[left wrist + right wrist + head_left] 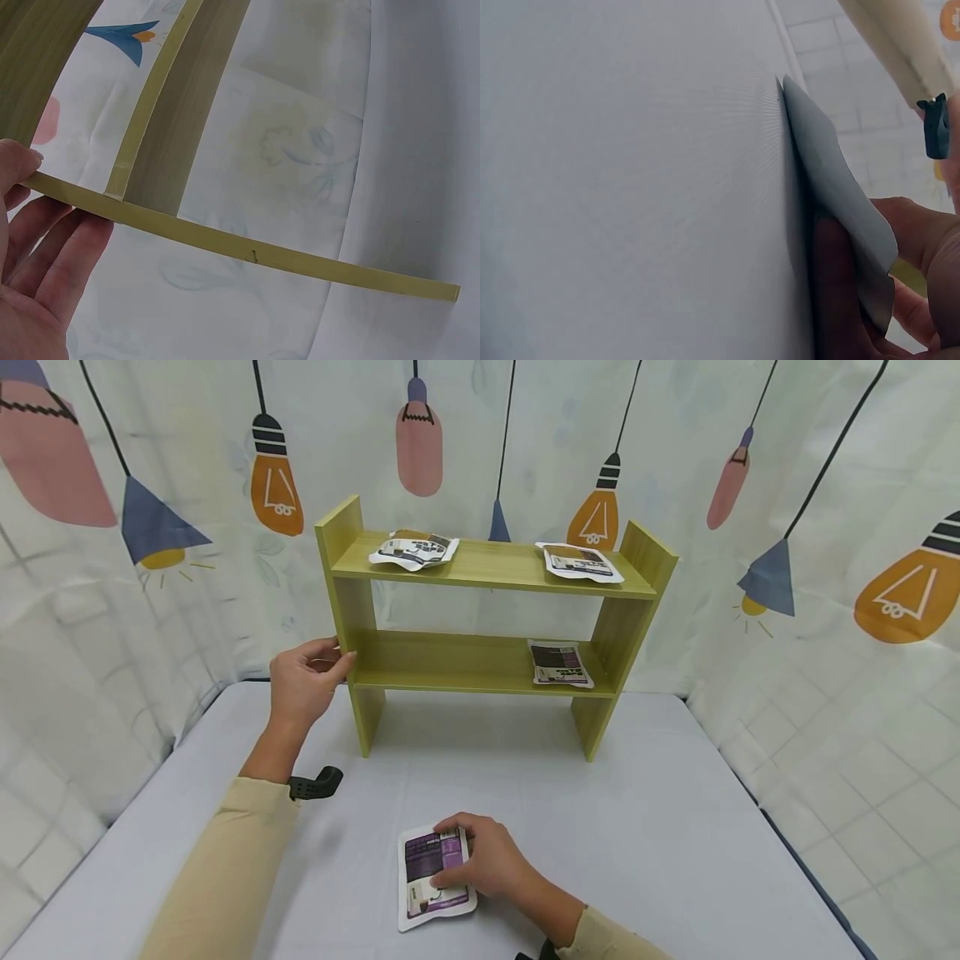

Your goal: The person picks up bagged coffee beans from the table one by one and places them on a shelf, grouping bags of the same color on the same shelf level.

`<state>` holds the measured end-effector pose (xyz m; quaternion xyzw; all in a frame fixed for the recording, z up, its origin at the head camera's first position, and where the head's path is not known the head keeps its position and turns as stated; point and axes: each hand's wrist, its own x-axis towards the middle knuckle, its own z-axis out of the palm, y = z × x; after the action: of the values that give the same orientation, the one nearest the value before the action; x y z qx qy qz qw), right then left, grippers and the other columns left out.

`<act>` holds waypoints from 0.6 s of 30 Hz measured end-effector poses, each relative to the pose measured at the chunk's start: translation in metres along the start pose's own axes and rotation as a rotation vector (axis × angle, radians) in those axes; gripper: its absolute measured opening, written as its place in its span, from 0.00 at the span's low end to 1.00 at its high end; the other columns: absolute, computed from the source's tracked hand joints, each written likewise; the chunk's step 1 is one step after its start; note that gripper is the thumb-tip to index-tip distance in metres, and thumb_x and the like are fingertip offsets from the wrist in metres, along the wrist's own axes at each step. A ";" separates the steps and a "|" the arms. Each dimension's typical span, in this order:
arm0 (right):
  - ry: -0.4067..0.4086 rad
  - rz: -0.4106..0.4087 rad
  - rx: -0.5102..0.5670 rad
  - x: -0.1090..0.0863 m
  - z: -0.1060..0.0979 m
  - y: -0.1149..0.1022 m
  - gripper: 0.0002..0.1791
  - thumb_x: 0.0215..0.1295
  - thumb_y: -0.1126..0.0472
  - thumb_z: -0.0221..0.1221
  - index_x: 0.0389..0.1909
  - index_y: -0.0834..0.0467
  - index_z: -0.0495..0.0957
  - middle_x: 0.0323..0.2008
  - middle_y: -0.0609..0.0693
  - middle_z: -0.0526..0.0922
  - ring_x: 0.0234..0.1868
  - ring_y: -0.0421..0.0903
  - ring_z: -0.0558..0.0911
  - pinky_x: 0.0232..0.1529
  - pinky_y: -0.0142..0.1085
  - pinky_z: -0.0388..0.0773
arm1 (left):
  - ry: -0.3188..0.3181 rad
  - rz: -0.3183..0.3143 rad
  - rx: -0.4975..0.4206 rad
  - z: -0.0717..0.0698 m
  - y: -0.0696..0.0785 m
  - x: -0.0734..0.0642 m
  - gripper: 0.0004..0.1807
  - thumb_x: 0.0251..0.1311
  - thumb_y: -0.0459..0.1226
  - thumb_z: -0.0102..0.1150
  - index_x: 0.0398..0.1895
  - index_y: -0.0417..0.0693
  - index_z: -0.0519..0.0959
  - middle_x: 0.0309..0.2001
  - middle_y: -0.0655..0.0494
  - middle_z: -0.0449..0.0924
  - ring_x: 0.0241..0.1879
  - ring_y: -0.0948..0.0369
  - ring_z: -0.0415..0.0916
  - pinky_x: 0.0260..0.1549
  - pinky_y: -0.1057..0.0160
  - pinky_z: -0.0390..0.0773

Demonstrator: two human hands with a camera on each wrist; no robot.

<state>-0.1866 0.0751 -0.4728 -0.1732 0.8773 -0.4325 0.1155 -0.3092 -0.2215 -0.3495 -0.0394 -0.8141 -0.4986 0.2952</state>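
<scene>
My left hand [303, 681] grips the left side panel of a small green wooden shelf [480, 687]; in the left wrist view its thumb and fingers [82, 251] pinch the panel's edge. Low in the head view, my right hand [495, 860] holds a white-edged purple and black pouch [427, 893] by its right side, just over the table or touching it. In the right wrist view the pouch [840, 180] shows its pale back, with a finger under it and the thumb over it.
Two pouches lie on the upper board, one at left [414, 552] and one at right [579, 562]. A dark pouch [559, 663] rests on the lower board's right end. A white cloth covers the table [637, 827]; printed curtains [825, 710] stand behind and beside it.
</scene>
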 end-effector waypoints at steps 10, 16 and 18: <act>-0.017 0.041 0.034 0.003 -0.001 0.000 0.30 0.38 0.54 0.84 0.48 0.41 0.87 0.41 0.40 0.85 0.43 0.40 0.77 0.51 0.40 0.77 | -0.003 -0.005 0.003 -0.001 0.000 0.000 0.23 0.66 0.44 0.68 0.60 0.43 0.83 0.46 0.37 0.88 0.31 0.82 0.78 0.33 0.81 0.81; -0.020 0.055 0.058 0.004 -0.002 0.000 0.29 0.38 0.55 0.84 0.46 0.41 0.87 0.40 0.40 0.86 0.42 0.40 0.77 0.51 0.39 0.76 | -0.007 -0.001 -0.024 0.000 -0.001 0.001 0.23 0.65 0.42 0.68 0.60 0.41 0.83 0.46 0.35 0.87 0.31 0.82 0.79 0.31 0.79 0.82; -0.019 0.063 0.067 0.004 -0.002 0.000 0.28 0.38 0.56 0.84 0.46 0.42 0.87 0.40 0.40 0.85 0.42 0.41 0.77 0.51 0.39 0.76 | -0.003 0.000 -0.026 0.000 -0.002 0.001 0.23 0.65 0.42 0.68 0.60 0.41 0.83 0.45 0.35 0.87 0.31 0.82 0.79 0.31 0.79 0.82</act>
<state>-0.1910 0.0749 -0.4722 -0.1457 0.8661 -0.4563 0.1432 -0.3107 -0.2226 -0.3506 -0.0439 -0.8080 -0.5089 0.2937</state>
